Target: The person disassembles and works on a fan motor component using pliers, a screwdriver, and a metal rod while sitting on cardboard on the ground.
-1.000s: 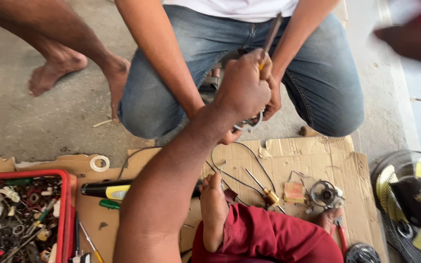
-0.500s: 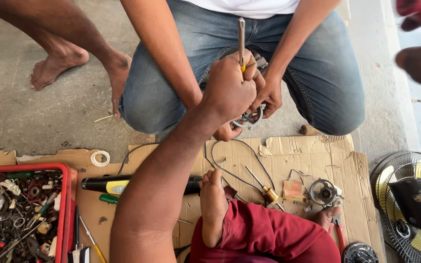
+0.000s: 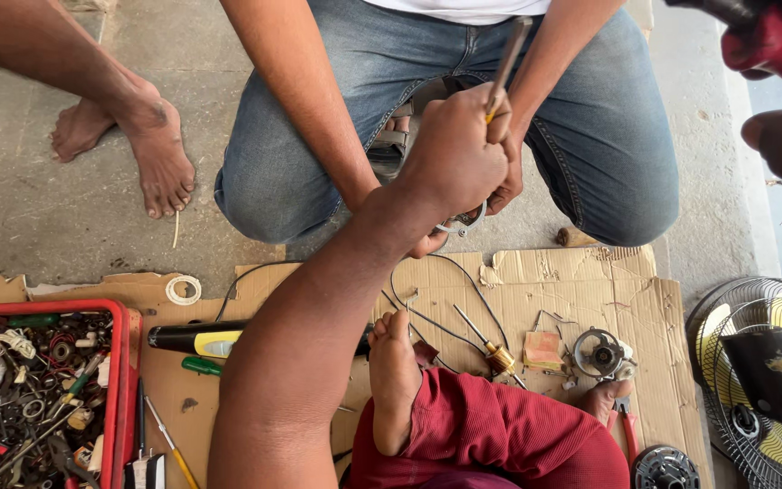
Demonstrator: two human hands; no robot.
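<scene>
- Grip: the left hand (image 3: 452, 149) is clenched around a screwdriver (image 3: 507, 63), shaft raised, for leverage above the metal part (image 3: 460, 224) that a co-worker's hands (image 3: 502, 186) steady below.
- The right hand is out of sight; its grip cannot be judged.
- Cardboard sheet (image 3: 545, 272) protects the floor and collects loose parts.
- Red tray (image 3: 119, 362) keeps spare hardware within reach.

Soft, even daylight with faint shadows; sharp focus throughout, slight motion blur at the top-right corner.
</scene>
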